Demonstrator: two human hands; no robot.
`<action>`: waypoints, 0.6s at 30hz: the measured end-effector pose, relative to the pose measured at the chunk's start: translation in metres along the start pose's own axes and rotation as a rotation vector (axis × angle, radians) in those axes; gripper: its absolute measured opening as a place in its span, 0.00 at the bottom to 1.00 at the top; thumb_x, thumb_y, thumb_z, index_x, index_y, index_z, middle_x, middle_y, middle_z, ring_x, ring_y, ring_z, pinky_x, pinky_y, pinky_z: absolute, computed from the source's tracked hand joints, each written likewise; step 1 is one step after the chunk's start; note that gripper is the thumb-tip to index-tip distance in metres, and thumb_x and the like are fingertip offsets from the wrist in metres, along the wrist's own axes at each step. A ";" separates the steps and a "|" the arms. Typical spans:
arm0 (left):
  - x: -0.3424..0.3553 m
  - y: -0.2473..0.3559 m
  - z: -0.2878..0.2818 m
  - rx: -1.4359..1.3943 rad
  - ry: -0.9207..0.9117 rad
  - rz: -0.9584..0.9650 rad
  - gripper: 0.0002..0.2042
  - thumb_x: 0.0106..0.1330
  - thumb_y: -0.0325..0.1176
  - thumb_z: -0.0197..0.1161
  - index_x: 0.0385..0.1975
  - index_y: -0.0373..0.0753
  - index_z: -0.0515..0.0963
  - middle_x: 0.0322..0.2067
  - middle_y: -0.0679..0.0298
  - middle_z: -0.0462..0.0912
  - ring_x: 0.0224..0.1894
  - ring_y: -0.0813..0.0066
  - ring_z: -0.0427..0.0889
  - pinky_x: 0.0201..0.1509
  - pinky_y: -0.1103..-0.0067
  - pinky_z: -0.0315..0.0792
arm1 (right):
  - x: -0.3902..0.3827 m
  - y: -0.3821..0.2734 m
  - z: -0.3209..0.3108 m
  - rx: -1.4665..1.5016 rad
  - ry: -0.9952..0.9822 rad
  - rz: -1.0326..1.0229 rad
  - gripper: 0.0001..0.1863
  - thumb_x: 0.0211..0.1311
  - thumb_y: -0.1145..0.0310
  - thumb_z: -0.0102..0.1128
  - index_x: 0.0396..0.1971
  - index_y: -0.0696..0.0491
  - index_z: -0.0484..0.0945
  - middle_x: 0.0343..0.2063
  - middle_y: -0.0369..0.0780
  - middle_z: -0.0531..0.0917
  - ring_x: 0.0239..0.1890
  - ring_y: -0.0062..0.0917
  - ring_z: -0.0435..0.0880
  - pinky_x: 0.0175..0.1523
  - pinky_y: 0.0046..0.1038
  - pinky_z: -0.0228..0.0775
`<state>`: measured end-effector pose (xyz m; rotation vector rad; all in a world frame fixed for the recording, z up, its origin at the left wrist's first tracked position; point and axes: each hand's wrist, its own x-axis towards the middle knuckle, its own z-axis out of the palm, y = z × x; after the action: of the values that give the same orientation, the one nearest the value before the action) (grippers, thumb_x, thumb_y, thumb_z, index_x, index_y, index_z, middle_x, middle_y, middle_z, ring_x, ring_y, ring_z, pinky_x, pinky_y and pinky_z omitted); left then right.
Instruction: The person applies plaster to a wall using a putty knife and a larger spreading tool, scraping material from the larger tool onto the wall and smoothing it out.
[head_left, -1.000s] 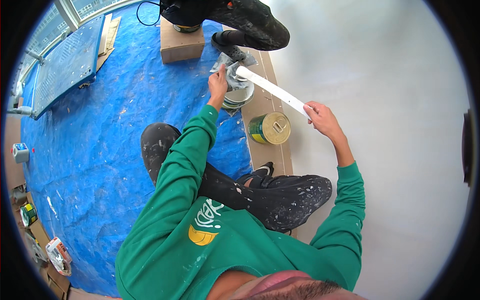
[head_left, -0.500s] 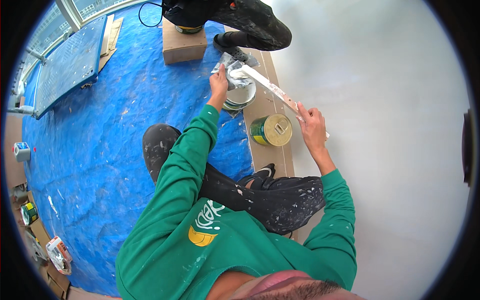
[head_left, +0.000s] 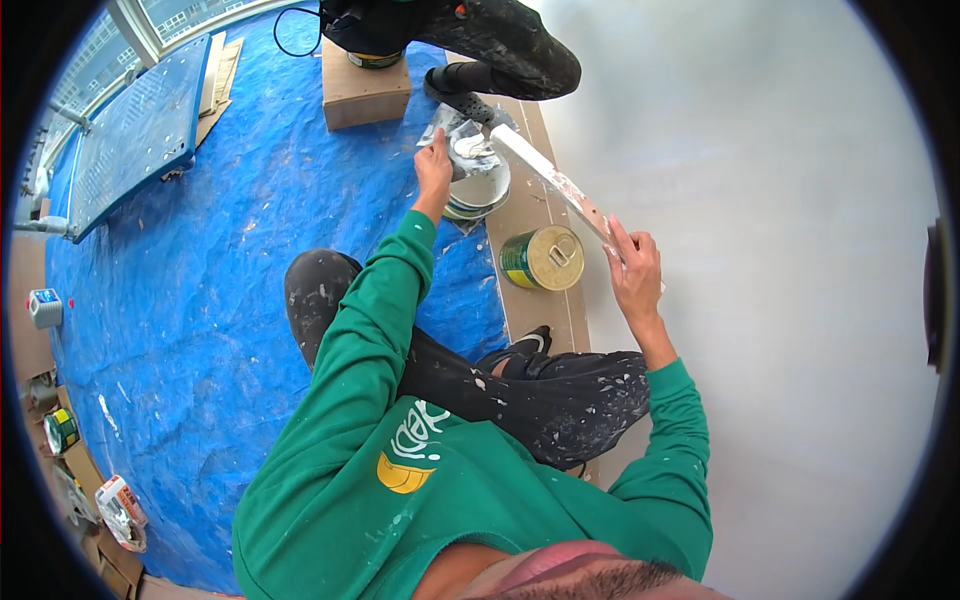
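Note:
My right hand is closed round the lower end of a long flat stick, smeared white with a pinkish patch. The stick slants up and left. Its far end is beside a lump of white paste on a grey, crumpled, sheet-like thing. At that thing's near edge my left hand is closed with the thumb up; its exact kind I cannot make out. Just below lies the white-coated mouth of an open can. A yellow-green can with a ring on its gold lid stands nearer me.
A brown box and another person's paint-spotted leg are at the far side. Blue sheeting covers the floor; a pale smooth surface spreads on the right. A blue platform stands far left, a jug below it.
My right hand has drawn back toward the lower right with the stick, whose far end has come away from the white paste. My left hand has shifted slightly left.

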<state>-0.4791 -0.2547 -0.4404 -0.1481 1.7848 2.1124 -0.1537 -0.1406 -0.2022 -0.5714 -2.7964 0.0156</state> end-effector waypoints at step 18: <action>0.005 -0.005 -0.013 0.010 0.151 0.079 0.34 0.71 0.57 0.55 0.21 0.23 0.75 0.17 0.55 0.74 0.26 0.71 0.65 0.33 0.66 0.66 | 0.008 0.009 -0.001 0.076 -0.075 0.071 0.24 0.62 0.66 0.65 0.59 0.43 0.78 0.34 0.40 0.75 0.38 0.35 0.76 0.44 0.37 0.68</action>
<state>-0.4842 -0.2656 -0.4497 -0.2445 1.9152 2.1995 -0.1569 -0.1292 -0.1994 -0.6641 -2.8319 0.1611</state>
